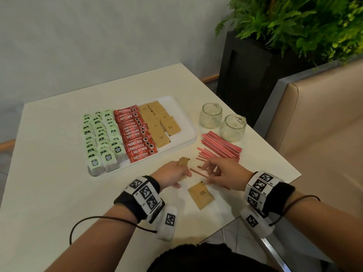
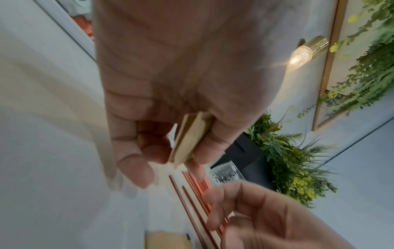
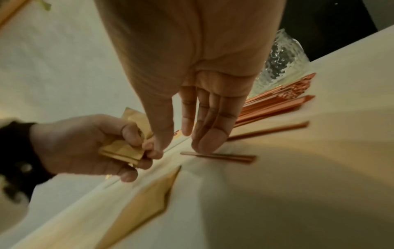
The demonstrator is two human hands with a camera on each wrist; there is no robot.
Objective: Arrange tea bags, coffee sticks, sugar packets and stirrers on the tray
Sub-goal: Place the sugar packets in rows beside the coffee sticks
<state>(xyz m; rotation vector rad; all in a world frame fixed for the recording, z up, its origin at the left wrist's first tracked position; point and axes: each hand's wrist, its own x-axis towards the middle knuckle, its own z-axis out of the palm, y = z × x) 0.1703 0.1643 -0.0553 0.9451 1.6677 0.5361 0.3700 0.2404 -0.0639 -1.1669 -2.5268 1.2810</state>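
Item: sugar packets in transit, stirrers pending.
Left hand (image 1: 172, 172) grips a small stack of sugar packets (image 2: 189, 139), likely gathered for the tray (image 1: 188, 122) beyond it. Right hand (image 1: 222, 173), fingers extended and holding nothing, touches a stray stirrer (image 3: 219, 155); only the right wrist view shows that contact.

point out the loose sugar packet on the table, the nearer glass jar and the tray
loose sugar packet (image 1: 200, 195), head view, middle of its face
nearer glass jar (image 1: 232, 128), head view, its side wall
tray (image 1: 186, 122), head view, bare right part
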